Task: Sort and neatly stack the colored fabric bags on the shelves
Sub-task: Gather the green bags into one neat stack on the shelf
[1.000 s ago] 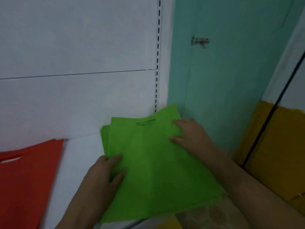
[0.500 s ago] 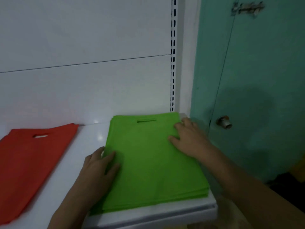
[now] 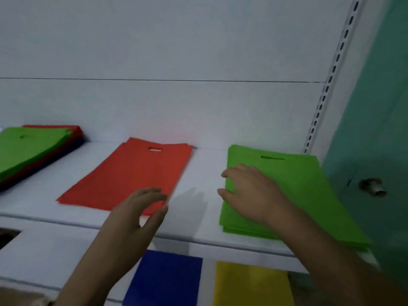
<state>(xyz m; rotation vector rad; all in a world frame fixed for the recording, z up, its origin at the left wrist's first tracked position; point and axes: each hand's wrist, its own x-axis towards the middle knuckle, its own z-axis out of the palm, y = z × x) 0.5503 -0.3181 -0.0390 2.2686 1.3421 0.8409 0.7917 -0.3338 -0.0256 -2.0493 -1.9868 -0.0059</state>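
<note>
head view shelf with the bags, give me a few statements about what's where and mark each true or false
1. The right hand rests on the green stack at the right end of the shelf. True.
2. The left hand grips a blue bag. False: it holds nothing, fingers loosely spread near the front corner of the red bags.
3. The red bags lie between the green stack and a mixed pile at far left. True.
4. The mixed pile has a yellow bag on top. False: green is on top, with red and dark blue under it.
5. A blue bag and a yellow bag lie on the level below. True.
</note>
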